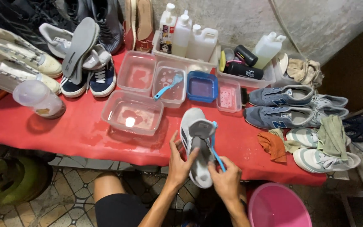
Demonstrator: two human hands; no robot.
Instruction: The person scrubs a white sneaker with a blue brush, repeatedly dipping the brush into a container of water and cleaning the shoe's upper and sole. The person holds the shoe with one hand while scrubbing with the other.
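Gripping the white sneaker (196,145) sole-up, our left hand (180,162) wraps its side at lower centre of frame, over the red table (43,130) edge. Our right hand (227,178) is closed on a blue brush (215,149), bristles on the shoe. We judge scrubbing is under way; next calls for wetting the brush in the clear tub (133,113) just above.

A white bottle (167,28) bearing a dark, multicoloured label (165,42) is seen at the bench's (64,130) rear; the neighbouring white containers (194,40) appear unlabelled.
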